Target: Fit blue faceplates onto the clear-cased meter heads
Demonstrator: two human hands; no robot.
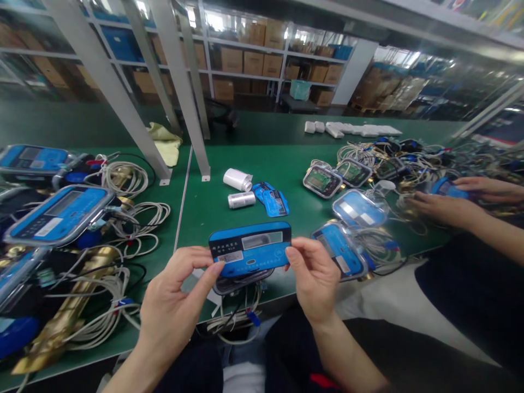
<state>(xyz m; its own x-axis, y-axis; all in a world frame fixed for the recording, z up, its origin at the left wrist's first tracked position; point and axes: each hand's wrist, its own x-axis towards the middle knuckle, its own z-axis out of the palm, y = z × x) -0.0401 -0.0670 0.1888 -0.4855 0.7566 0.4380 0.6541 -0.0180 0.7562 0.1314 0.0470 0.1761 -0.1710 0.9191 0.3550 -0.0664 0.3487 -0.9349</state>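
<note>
A blue meter faceplate (262, 255) with a grey display window is held between both my hands. My left hand (176, 295) pinches its left end, thumb in front. At the right end, my right hand (313, 275) grips it between thumb and fingers. Directly beneath it, partly hidden, sits a meter housing (241, 283) with coiled grey cable (233, 325) hanging at the table edge. Several more blue faceplates (276, 203) lie loosely stacked farther back, beside two small white and silver bottles (237, 179).
Finished-looking blue meters (61, 213) with brass pipes (77, 305) and coiled cables crowd the left. On the right lie open meters with green circuit boards (322, 180) and a cable heap. A co-worker's hands (454, 204) hold a blue part there. Metal posts (180, 82) rise from the green table (213, 158).
</note>
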